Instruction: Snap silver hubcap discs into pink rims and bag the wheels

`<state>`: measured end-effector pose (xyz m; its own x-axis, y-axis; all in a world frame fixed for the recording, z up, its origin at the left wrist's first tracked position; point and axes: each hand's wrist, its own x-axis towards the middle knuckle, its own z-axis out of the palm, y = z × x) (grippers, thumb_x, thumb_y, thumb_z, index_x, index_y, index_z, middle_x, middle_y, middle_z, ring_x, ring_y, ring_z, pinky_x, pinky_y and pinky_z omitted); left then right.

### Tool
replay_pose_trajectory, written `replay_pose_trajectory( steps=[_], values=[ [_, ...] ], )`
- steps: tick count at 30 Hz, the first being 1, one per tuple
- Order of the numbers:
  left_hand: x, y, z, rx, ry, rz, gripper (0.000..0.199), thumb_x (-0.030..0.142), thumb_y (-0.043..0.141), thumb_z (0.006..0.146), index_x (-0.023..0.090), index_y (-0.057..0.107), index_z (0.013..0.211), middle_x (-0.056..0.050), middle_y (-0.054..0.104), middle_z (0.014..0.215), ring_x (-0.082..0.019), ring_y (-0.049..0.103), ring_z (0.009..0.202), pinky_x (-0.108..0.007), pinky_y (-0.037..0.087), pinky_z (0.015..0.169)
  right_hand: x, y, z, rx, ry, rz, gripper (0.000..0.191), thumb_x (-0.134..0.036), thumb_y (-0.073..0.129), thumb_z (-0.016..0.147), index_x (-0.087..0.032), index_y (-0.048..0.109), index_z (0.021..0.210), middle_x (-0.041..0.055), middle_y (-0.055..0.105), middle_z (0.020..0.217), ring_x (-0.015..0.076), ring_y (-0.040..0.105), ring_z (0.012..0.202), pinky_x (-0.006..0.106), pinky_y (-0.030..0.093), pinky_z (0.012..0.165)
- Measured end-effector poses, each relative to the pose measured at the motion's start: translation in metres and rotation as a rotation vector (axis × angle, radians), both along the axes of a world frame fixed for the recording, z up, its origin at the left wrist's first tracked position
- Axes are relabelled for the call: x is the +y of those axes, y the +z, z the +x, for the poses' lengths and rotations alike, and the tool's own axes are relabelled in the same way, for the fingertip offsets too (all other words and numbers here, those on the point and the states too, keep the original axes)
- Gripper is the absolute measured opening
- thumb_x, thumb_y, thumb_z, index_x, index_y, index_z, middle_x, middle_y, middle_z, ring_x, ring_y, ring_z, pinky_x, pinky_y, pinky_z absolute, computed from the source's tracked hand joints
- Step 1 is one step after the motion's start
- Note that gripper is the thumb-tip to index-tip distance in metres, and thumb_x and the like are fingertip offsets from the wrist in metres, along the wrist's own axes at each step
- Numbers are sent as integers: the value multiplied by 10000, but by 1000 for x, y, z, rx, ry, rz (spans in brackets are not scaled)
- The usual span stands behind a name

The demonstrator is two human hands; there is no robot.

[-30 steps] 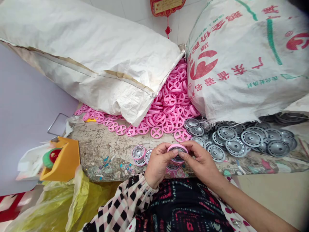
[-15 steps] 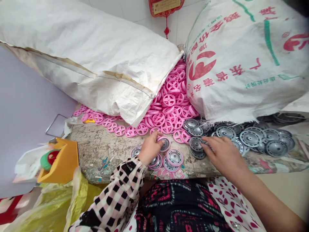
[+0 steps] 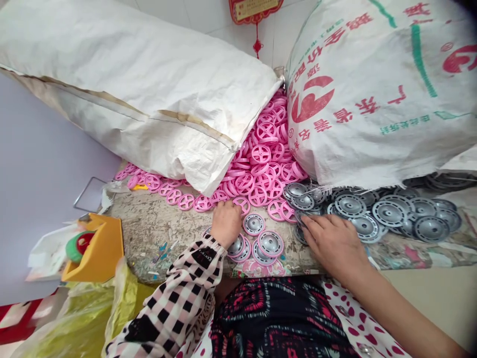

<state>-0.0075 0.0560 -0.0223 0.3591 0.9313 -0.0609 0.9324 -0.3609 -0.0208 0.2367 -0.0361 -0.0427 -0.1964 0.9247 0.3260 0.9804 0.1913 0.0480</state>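
My left hand [image 3: 226, 223] reaches to the near edge of the pile of pink spoked wheels [image 3: 261, 154], fingers bent down; whatever is under its fingertips is hidden. My right hand [image 3: 333, 243] has its thumb and fingers at a grey disc [image 3: 301, 219], close to the heap of grey discs [image 3: 389, 213]. Between the hands lie several grey discs with pink rims, one alone [image 3: 254, 224] and others overlapping nearer the table's front edge [image 3: 270, 243].
A white sack [image 3: 149, 84] lies at the left behind the pink wheels, and a printed sack [image 3: 372, 109] at the right. On the table's left end stands a yellow holder [image 3: 108, 248] with a green and red roll [image 3: 80, 246]. Below hangs a yellow bag [image 3: 82, 318].
My left hand has moved left and up from the single pink-rimmed disc, which now lies uncovered. My right hand has shifted slightly left and down over the grey discs.
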Motion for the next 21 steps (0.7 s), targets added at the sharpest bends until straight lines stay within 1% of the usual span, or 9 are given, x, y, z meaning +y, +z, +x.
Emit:
replay_pose_trajectory(
  steps=[2, 4, 7, 9, 11, 12, 14, 17, 21],
  values=[
    [2, 2, -1, -28, -7, -9, 217, 195, 489, 864, 151, 697, 908, -155, 622, 976, -296, 528, 966, -405, 411, 803, -1, 0, 3, 61, -7, 17, 258, -216, 467, 919, -173, 665, 1080, 93, 702, 992, 253, 583, 857, 393, 385, 739],
    [3, 5, -4, -141, 0, -18, 175, 172, 514, 843, 162, 687, 864, -134, 623, 969, -282, 529, 975, -407, 411, 840, -1, 2, 5, 161, -21, 18, 259, -237, 461, 926, -168, 677, 1053, 106, 679, 973, 253, 583, 856, 390, 407, 741],
    [-2, 12, -8, -573, 81, -140, 77, 159, 563, 806, 175, 637, 796, -71, 627, 881, -223, 555, 901, -381, 426, 857, 0, 9, 3, 444, -25, 34, 274, -303, 457, 932, -169, 682, 1011, 107, 627, 901, 242, 581, 848, 381, 444, 760],
    [-11, 16, -6, -1013, 176, -362, 30, 204, 601, 799, 178, 592, 786, -24, 614, 793, -172, 573, 798, -340, 459, 806, 4, 16, -4, 730, -20, 30, 247, -332, 474, 928, -193, 667, 993, 81, 618, 883, 217, 591, 834, 359, 466, 756],
    [-22, 20, 1, -1427, 274, -646, 132, 259, 663, 774, 177, 563, 800, 1, 609, 771, -139, 592, 740, -313, 487, 767, 8, 21, -16, 1057, -30, -26, 203, -356, 512, 913, -219, 634, 998, 48, 632, 875, 189, 604, 794, 329, 485, 713],
    [-28, 22, 5, -1576, 311, -785, 186, 275, 702, 749, 173, 556, 803, 3, 615, 782, -134, 608, 740, -311, 500, 768, 10, 23, -23, 1209, -39, -60, 192, -367, 537, 899, -226, 615, 1002, 33, 636, 864, 179, 605, 771, 317, 491, 689],
    [-40, 25, 15, -1749, 365, -996, 264, 294, 758, 709, 166, 559, 827, -6, 638, 816, -142, 639, 762, -323, 519, 787, 14, 25, -37, 1416, -49, -104, 206, -381, 579, 871, -228, 585, 1008, 13, 628, 835, 163, 595, 730, 304, 496, 660],
    [-51, 25, 27, -1843, 404, -1093, 333, 298, 789, 689, 164, 576, 907, -23, 662, 861, -148, 656, 779, -313, 533, 771, 13, 21, -53, 1376, -52, -79, 206, -382, 602, 851, -221, 582, 977, 9, 591, 830, 155, 568, 728, 305, 490, 674],
    [-56, 19, 33, -1856, 465, -959, 383, 245, 820, 637, 160, 594, 934, -14, 670, 867, -120, 630, 715, -243, 516, 653, 6, 14, -60, 1193, -13, -38, 186, -382, 603, 847, -218, 581, 930, 30, 557, 898, 156, 552, 762, 300, 483, 685]
  ],
)
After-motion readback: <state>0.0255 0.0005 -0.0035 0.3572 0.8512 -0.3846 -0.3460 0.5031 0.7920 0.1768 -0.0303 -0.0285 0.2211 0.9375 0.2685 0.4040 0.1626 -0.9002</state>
